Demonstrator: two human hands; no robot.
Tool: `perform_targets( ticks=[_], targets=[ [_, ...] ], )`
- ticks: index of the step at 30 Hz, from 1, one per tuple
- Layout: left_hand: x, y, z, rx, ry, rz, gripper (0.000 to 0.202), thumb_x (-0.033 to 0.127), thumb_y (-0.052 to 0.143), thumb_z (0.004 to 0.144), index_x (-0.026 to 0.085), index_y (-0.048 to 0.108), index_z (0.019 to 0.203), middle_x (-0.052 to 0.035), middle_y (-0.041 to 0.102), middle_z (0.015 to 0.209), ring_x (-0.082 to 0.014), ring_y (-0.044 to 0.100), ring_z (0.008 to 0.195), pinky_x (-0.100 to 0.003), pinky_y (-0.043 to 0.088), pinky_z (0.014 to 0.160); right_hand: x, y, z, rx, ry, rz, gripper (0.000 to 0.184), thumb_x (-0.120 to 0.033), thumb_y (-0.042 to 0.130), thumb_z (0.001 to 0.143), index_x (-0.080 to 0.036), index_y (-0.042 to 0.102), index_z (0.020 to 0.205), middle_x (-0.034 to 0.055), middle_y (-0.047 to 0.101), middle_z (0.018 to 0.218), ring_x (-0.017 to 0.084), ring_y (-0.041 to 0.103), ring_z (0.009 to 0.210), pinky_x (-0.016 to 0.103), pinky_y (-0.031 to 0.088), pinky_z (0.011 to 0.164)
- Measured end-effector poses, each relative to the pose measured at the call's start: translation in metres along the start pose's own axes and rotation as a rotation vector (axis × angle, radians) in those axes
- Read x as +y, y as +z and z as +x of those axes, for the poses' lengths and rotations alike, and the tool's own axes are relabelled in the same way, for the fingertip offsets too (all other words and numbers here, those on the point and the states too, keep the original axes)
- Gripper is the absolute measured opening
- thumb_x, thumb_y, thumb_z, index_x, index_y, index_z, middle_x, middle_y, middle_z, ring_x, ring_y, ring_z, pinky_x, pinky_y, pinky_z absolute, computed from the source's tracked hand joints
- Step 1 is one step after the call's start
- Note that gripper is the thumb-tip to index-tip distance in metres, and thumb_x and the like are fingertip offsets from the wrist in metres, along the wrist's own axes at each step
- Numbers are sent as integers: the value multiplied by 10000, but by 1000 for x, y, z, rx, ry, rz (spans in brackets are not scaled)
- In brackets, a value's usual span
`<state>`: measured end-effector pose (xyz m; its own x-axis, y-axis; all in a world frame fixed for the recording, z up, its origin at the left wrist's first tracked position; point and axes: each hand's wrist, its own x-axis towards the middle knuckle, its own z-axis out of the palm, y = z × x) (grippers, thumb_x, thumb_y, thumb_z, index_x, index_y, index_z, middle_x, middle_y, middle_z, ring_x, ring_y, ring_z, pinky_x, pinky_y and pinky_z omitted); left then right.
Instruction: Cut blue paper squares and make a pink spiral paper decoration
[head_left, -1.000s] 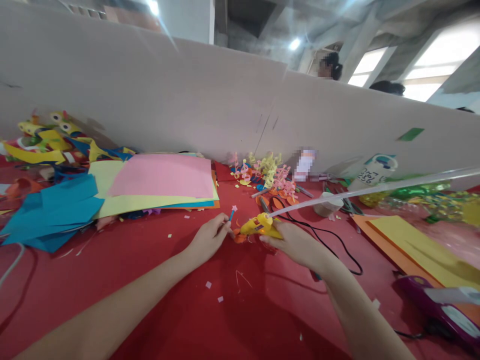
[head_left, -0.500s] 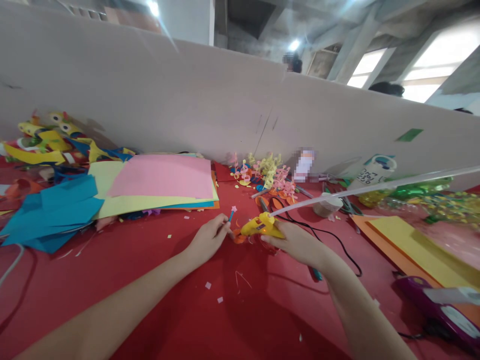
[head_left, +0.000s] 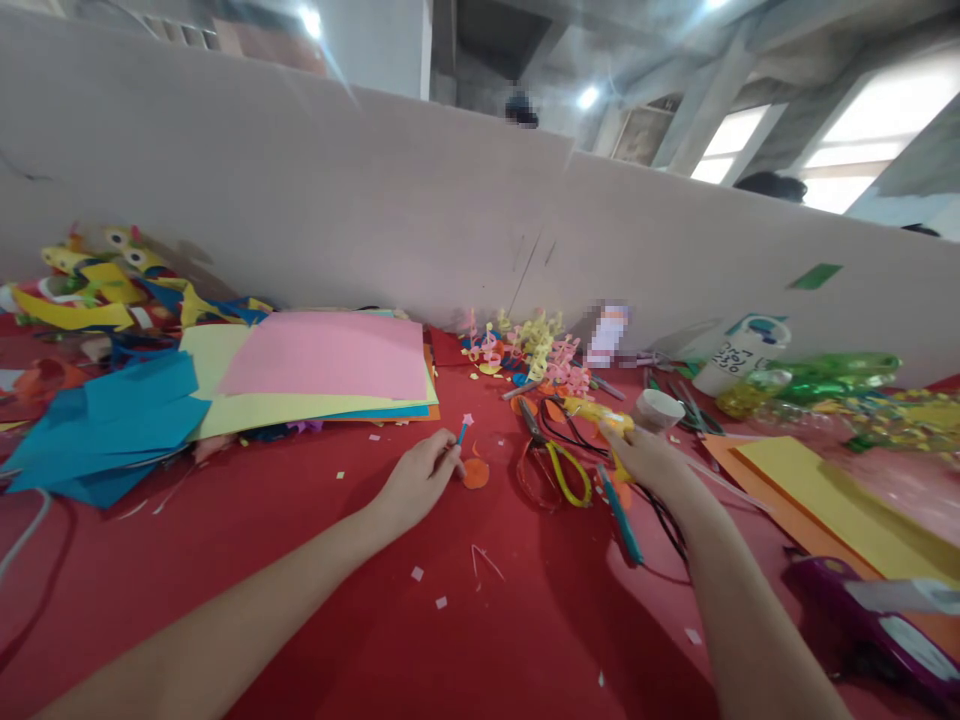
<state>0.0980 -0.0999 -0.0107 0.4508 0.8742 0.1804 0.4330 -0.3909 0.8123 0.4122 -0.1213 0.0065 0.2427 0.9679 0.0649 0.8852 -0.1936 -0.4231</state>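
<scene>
Stem [head_left: 462, 434], thin, blue, pink-starred, is pinched by left hand [head_left: 418, 477] beside flat orange disc [head_left: 475, 474]; yellow plastic glue gun [head_left: 589, 409], gripped by right hand [head_left: 651, 462], could be snagged by looped black cord [head_left: 667, 519].

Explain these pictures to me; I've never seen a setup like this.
There is no robot: these are a person's bare hands, seen by one camera worn on that person's head, looking forward and down. The left hand pinches a blue stick tipped with a pink star; an orange disc lies by its fingertips. The right hand grips a yellow glue gun. On the red table also lie a teal pen-like tool, stacked coloured paper and a purple device at the right.
</scene>
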Motion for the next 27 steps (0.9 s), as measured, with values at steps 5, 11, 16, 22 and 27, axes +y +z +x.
perform_targets(
  ticks=[5,11,16,22,27],
  targets=[
    [3,-2,-1,53,28,47,219,288,328,892,211,470,743,-11,599,741,-172,569,730,-308,429,731,8,15,-2,6,105,-173,400,-483,420,844,-165,651,776,155,664,710,301,651,793,387,446,681],
    [-2,1,2,172,-12,-49,208,355,404,861,190,518,806,-21,589,790,-170,547,743,-282,440,672,-19,8,-11,230,92,-186,333,-501,516,776,-184,598,711,177,644,784,354,608,868,513,424,755],
    [4,3,4,154,7,-179,219,377,472,826,188,580,795,-13,640,785,-172,588,777,-303,465,761,-92,30,-30,-124,-335,456,239,-424,536,791,-207,632,813,55,680,815,199,637,763,326,488,725],
    [13,2,3,131,33,-210,207,354,507,802,186,627,790,-40,683,826,-189,616,799,-334,478,796,-125,62,-43,-298,-376,669,183,-343,593,739,-164,627,752,36,678,721,159,614,669,266,472,642],
    [2,0,5,129,62,-2,250,374,564,781,206,641,949,-56,666,912,-209,596,854,-367,460,824,-113,74,-35,-100,-328,673,201,-359,506,807,-175,566,753,29,647,710,160,609,671,262,464,643]
  ],
)
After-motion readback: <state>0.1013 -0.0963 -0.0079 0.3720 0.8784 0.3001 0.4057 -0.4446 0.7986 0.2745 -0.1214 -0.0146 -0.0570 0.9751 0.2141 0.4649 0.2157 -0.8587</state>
